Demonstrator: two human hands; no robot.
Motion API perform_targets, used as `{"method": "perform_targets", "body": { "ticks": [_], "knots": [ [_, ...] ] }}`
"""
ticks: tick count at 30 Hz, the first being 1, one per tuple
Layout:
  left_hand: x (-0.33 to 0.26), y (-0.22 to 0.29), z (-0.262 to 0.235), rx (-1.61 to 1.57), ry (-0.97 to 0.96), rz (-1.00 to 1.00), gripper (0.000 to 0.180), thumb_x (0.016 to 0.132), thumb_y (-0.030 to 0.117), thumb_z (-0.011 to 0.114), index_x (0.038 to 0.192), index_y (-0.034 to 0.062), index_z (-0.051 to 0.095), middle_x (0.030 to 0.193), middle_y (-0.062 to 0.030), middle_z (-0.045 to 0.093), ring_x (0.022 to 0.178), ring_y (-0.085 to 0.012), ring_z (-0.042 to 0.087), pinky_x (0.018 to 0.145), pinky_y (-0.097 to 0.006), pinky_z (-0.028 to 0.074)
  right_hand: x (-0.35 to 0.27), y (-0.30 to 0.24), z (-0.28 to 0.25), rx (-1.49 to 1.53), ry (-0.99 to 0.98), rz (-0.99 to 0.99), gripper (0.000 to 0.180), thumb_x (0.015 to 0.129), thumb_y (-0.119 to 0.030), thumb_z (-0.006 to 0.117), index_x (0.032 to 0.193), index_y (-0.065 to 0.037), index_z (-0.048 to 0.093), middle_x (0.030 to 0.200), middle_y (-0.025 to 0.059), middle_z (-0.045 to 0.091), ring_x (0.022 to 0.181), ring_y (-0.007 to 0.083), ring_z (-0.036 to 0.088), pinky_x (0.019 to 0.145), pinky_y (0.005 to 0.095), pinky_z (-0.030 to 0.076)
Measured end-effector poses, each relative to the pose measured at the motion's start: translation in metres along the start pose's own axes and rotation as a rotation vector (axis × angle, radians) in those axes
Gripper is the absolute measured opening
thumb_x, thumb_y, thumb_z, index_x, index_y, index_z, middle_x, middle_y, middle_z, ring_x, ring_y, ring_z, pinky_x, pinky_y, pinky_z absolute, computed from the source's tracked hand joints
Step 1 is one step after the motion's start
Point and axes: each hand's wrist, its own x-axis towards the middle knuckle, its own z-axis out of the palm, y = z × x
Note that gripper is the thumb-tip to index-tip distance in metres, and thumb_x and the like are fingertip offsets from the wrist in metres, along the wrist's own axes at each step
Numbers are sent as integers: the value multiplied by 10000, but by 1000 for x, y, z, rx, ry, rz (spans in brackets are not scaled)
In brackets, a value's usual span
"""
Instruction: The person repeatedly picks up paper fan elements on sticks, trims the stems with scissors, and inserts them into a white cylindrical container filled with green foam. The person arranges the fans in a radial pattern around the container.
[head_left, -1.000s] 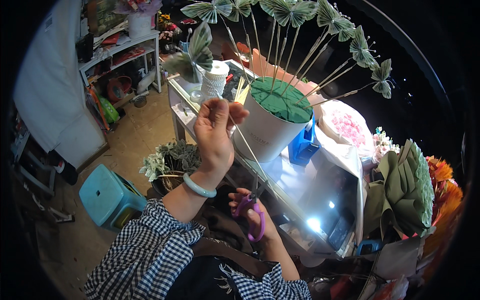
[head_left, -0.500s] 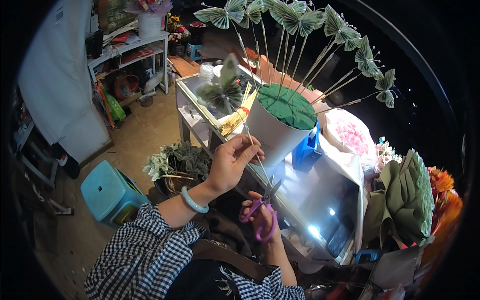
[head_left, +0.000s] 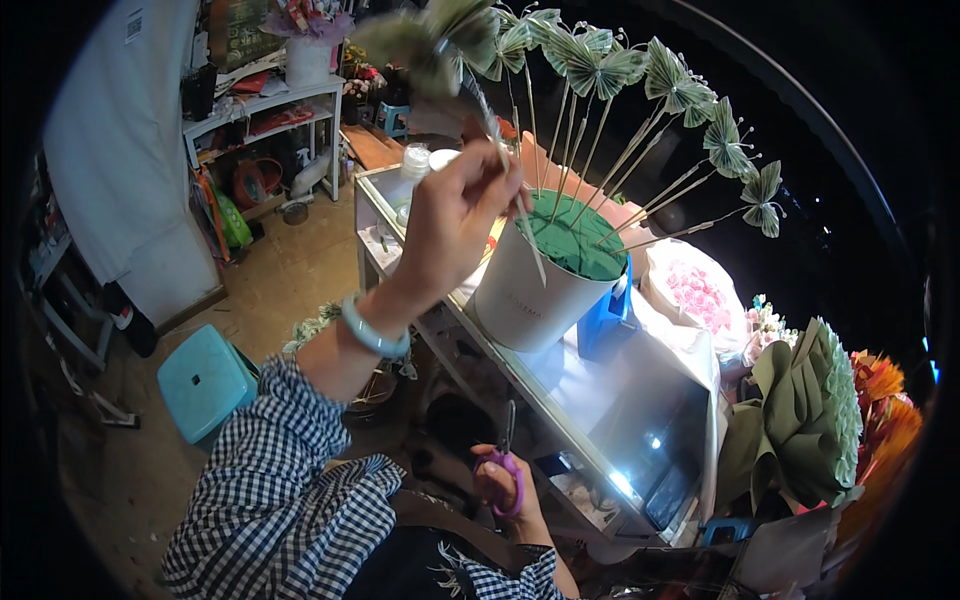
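Observation:
My left hand [head_left: 455, 225] is raised beside the white round bucket [head_left: 535, 315], pinching a thin pale stick [head_left: 532, 245]. On top of that stick is a pleated green butterfly [head_left: 435, 45], blurred by motion. The stick's lower end points down in front of the bucket's rim. Green floral foam [head_left: 570, 240] fills the bucket, with several similar pleated butterflies [head_left: 603, 68] standing in it on sticks, fanned out to the back and right. Lower down, away from the bucket, my right hand [head_left: 507, 490] grips purple-handled scissors [head_left: 509, 465], their blades together and pointing up.
The bucket stands on a glass-topped counter [head_left: 610, 395] by a blue holder [head_left: 604, 325] and a dark phone [head_left: 672, 497]. Pink flowers [head_left: 698, 288] and a green-wrapped bouquet [head_left: 790, 410] crowd the right. A turquoise stool [head_left: 205, 378] and a cluttered white shelf [head_left: 270, 95] are at left.
My left hand has lifted the butterfly stick up and toward the bucket. My right hand has dropped lower with the scissors, whose blades have come together, away from the stick.

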Motion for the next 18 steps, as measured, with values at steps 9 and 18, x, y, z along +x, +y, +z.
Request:
{"method": "perform_targets", "body": {
  "ticks": [9,18],
  "knots": [
    [47,-29,17,129,-10,-88,145,943,131,524,967,-7,563,814,-32,632,755,-71,605,681,-214,517,-5,5,-1,-3,-16,36,378,843,-171,648,1140,35,538,648,14,521,492,82,467,451,212,366],
    [36,-54,28,179,-34,-110,94,894,71,565,845,-10,572,673,-50,627,607,-113,613,568,-253,473,-5,12,-13,-67,11,20,407,842,-191,618,1131,69,496,640,66,523,476,131,471,433,247,374]
  ]
}}
